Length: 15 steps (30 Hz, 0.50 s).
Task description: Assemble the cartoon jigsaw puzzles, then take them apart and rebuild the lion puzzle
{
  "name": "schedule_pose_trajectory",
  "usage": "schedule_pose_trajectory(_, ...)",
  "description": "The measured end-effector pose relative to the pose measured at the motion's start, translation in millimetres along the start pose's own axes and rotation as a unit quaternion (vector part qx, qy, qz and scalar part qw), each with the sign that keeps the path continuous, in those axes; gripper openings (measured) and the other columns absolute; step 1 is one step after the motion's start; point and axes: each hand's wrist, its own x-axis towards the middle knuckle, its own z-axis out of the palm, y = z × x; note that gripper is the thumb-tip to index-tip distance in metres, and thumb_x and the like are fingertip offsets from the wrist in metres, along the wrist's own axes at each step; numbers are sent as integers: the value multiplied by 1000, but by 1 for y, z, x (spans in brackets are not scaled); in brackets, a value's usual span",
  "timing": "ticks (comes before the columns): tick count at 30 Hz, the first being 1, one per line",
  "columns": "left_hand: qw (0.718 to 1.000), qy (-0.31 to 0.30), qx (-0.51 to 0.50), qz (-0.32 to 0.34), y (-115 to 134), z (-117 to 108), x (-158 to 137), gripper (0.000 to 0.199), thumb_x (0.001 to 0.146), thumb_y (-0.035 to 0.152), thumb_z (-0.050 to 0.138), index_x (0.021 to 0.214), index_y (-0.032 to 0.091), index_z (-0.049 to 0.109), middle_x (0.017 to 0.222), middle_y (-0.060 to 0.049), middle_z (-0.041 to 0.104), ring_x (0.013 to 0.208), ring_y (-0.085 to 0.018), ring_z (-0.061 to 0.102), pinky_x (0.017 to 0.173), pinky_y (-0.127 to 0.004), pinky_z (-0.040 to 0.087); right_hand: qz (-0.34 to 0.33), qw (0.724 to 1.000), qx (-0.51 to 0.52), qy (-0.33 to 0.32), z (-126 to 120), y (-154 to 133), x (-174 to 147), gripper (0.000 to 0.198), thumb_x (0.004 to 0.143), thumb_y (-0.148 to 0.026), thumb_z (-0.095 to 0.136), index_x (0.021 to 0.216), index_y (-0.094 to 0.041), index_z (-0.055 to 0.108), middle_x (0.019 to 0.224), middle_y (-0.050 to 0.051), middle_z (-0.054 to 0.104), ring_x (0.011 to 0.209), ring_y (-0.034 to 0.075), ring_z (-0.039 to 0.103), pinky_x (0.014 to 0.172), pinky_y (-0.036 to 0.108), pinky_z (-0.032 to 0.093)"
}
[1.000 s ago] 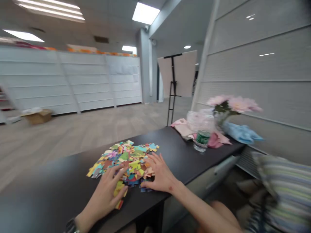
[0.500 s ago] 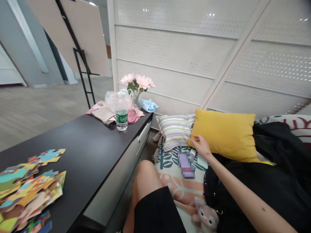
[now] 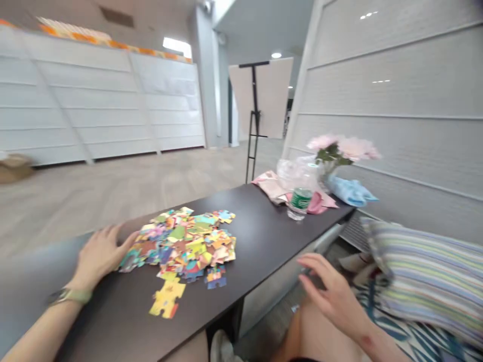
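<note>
A heap of colourful jigsaw puzzle pieces (image 3: 188, 241) lies on the dark table (image 3: 256, 246). My left hand (image 3: 100, 254), with a watch on the wrist, rests on the table at the left edge of the heap. Its fingers are spread, the thumb beside the nearest pieces. Over my lap, off the table's near edge, hovers my right hand (image 3: 330, 291), fingers apart and nothing in them. A few joined yellow pieces (image 3: 168, 297) lie nearer to me, in front of the heap.
At the table's far right end stand a water bottle (image 3: 301, 201) and a vase of pink flowers (image 3: 345, 151), with pink cloth (image 3: 269, 186) and blue cloth (image 3: 349, 190) around them. A striped cushion (image 3: 433, 276) lies at right. Behind is an easel (image 3: 256, 110).
The view has swung left, bringing the whole puzzle heap and my left hand into sight. My right hand has left the yellow cushion and come over my lap.
</note>
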Motion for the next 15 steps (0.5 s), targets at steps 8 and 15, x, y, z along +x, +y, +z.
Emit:
schedule_pose_trajectory(8, 988, -76, -93, 93, 9, 12, -10, 63, 95, 65, 38, 147, 31, 47, 154, -7, 47, 146, -36, 33, 117, -62, 17, -166, 942, -33, -291, 127, -168, 142, 116, 58, -74, 78, 156, -36, 30, 166, 12, 19, 149, 47, 13, 116, 69, 10)
schedule_pose_trajectory(15, 969, -40, -181, 166, 58, 9, -28, 68, 86, 60, 64, 146, 33, 48, 127, -8, 61, 114, -29, 60, 101, -41, 46, -216, 947, -58, -231, 154, -169, 145, 94, 66, -74, 72, 149, -40, 43, 158, 8, 39, 146, 45, 25, 115, 67, 19)
